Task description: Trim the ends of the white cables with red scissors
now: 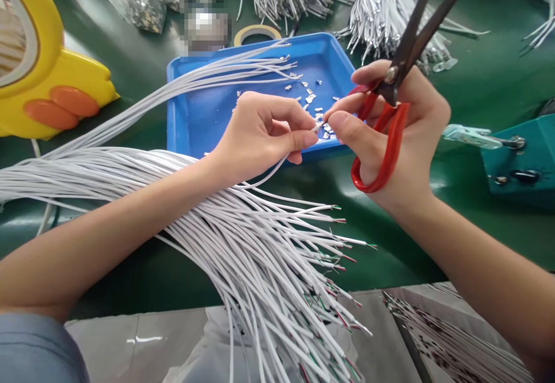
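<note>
Your left sleeve (39, 351) is short and grey-blue, with dark seam lines near its hem. Your forearms (113, 235), left hand (255, 125) and right hand (418, 125) are bare. Pale grey clothing (195, 351) shows below the desk's (147, 284) near edge.

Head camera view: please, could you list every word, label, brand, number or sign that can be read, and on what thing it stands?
No readable text: I can make out none on the scissors, white cables, blue tray or tape roll.
Teal box: any marks around its black knob are too small to read.
Pixelated patch beside the tape roll: too blurred to tell.
</note>
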A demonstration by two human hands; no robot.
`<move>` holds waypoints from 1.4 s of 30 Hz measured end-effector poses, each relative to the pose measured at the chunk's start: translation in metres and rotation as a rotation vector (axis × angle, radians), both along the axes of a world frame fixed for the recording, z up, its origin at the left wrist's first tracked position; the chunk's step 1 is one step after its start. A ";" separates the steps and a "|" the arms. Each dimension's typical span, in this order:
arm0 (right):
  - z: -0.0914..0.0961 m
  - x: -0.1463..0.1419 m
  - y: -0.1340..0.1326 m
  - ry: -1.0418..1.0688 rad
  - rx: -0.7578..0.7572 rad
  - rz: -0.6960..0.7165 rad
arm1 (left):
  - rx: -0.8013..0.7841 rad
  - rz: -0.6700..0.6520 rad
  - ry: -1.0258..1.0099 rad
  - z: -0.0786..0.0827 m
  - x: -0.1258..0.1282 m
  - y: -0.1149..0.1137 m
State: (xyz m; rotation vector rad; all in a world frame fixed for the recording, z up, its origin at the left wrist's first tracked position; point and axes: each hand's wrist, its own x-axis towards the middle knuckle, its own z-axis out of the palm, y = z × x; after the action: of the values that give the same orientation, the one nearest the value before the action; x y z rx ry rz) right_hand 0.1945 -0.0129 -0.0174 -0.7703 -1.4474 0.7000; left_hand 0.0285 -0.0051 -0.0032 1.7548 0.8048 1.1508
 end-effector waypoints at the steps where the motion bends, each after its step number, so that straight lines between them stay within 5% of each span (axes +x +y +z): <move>1: 0.000 0.000 0.000 0.003 -0.005 0.005 | -0.005 -0.016 0.002 0.000 0.000 0.000; 9: -0.002 -0.001 0.003 0.092 0.051 0.113 | -0.074 -0.050 -0.016 0.000 -0.003 0.000; 17: 0.001 -0.002 -0.003 -0.020 0.030 0.006 | -0.130 0.005 -0.004 0.001 -0.002 -0.002; 28: 0.001 0.000 -0.001 -0.059 0.106 -0.012 | -0.380 -0.223 -0.061 0.000 -0.007 0.002; 42: 0.000 0.002 0.005 0.122 -0.154 0.218 | -0.476 -0.324 -0.086 0.004 -0.008 0.003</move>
State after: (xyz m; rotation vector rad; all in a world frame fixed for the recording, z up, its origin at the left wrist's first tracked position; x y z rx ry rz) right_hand 0.1966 -0.0080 -0.0177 -0.6806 -1.3895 1.0183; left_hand 0.0203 -0.0024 0.0008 1.3655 0.6475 0.7390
